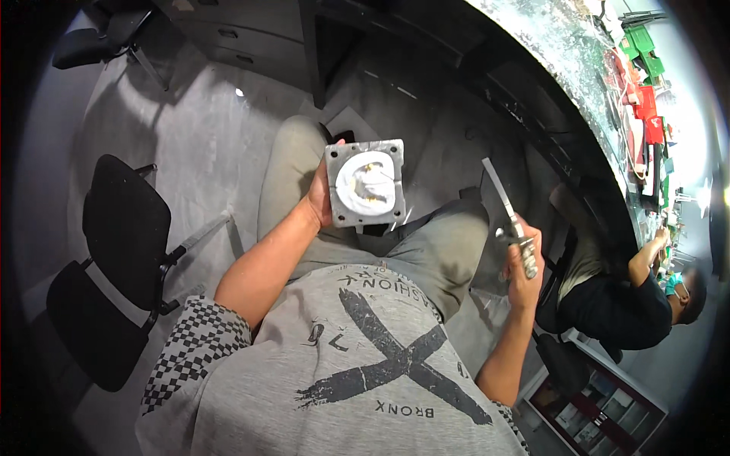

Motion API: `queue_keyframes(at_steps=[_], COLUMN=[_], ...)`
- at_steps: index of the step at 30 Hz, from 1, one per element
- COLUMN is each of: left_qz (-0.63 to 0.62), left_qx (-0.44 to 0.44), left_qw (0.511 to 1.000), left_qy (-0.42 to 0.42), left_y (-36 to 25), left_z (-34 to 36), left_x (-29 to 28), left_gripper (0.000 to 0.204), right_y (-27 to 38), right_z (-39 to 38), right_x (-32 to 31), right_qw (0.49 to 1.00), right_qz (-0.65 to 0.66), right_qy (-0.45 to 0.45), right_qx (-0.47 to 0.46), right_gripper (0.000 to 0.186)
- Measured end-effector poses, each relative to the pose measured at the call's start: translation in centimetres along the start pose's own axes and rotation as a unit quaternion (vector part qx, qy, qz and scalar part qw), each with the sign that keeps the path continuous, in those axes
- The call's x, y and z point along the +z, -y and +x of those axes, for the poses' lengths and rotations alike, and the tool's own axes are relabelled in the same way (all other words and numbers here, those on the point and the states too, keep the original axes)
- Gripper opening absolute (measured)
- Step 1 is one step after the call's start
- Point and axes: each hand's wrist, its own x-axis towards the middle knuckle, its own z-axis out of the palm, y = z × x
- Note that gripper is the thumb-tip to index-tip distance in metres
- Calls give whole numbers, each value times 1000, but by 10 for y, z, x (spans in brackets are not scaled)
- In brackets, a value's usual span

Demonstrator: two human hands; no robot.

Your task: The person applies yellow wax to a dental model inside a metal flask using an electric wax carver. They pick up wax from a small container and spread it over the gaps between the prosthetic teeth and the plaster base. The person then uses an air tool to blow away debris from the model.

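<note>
My left hand [319,199] grips the left edge of a square grey metal mould [365,185] held over my lap. A round white plaster-like cast [367,185] with a few yellowish spots fills its middle. My right hand [523,262] is out to the right, closed around the handle of a metal knife-like tool [508,216]. Its flat blade points up and toward the mould, about a hand's width away from it. I sit with my knees in grey-green trousers under both hands.
An empty black chair [122,266] stands on the grey floor to my left; another chair [99,34] is at the top left. A long workbench [578,68] curves along the right, cluttered with green and red items. A seated person [631,296] works there.
</note>
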Motion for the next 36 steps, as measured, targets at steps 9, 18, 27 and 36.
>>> queue_keyframes(at_steps=[9, 18, 27, 36], left_qz=[99, 135, 149, 157], left_qx=[17, -52, -36, -14], left_qw=[993, 989, 988, 987], left_qy=[-64, -12, -7, -17], left_y=[-9, -10, -10, -9], left_z=[22, 22, 18, 18], left_x=[-20, -32, -16, -20], left_gripper=[87, 91, 91, 94], right_y=[93, 120, 124, 129], right_z=[-23, -6, -5, -4], right_x=[53, 83, 85, 86], right_qw=[960, 936, 935, 928], right_qz=[-202, -252, -250, -269], right_qy=[195, 246, 250, 258], right_qx=[-1, -17, -24, -24], right_gripper=[36, 35, 36, 38])
